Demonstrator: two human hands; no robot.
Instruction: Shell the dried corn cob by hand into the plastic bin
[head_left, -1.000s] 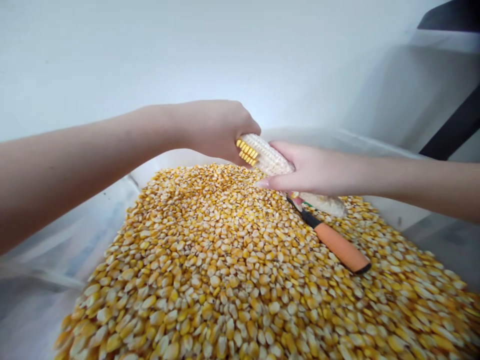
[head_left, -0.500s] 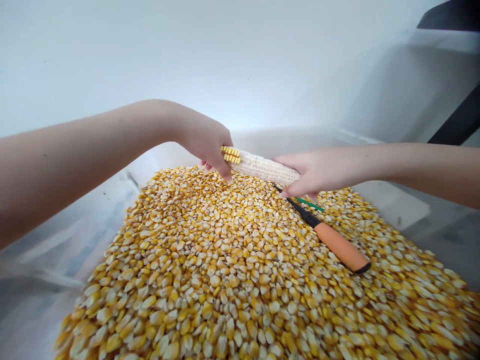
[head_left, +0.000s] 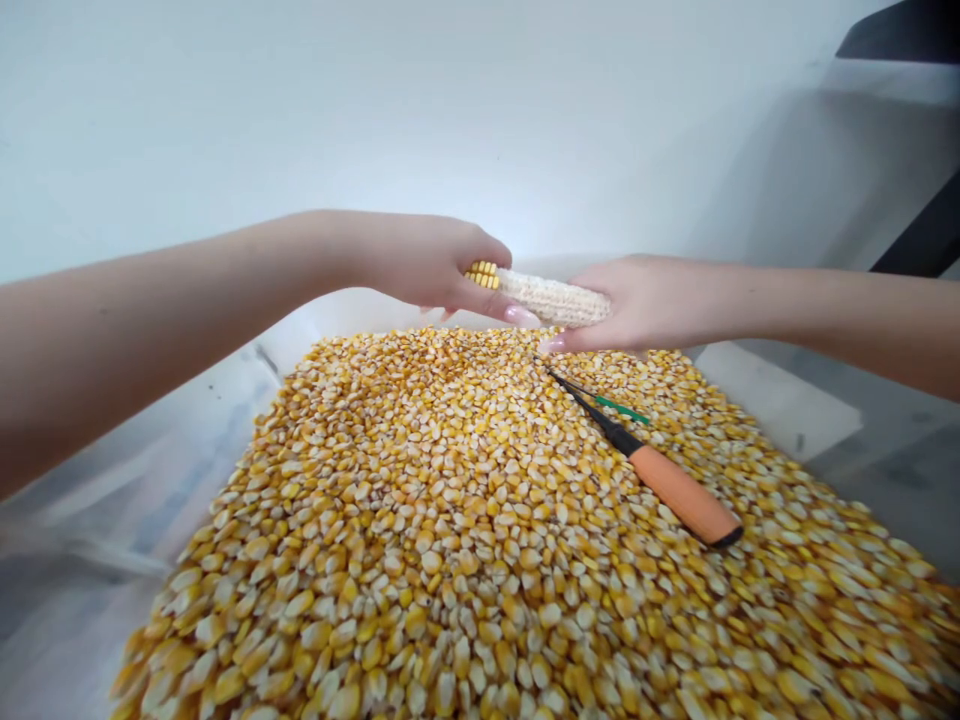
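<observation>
Between my two hands is a corn cob (head_left: 555,298), mostly stripped and white, with a patch of yellow kernels at its left end. My left hand (head_left: 450,265) is closed around that left end, its thumb stretched along the near side. The right end sits in the grip of my right hand (head_left: 637,300), thumb underneath. Both hands hold the cob just above the far part of a heap of loose corn kernels (head_left: 450,500). On the heap, below my right hand, lies a pointed tool with an orange handle (head_left: 686,495) and a dark shaft.
A thin green strip (head_left: 621,409) lies beside the tool's shaft. The kernels fill a pale translucent bin, whose wall (head_left: 292,330) rises around the heap. Behind stands a white wall (head_left: 375,120). Dark objects (head_left: 907,35) show at the upper right.
Both hands have risen slightly with the cob, and my left hand has shifted right along it. The cob has turned so that fewer yellow kernels show. The tool stays put.
</observation>
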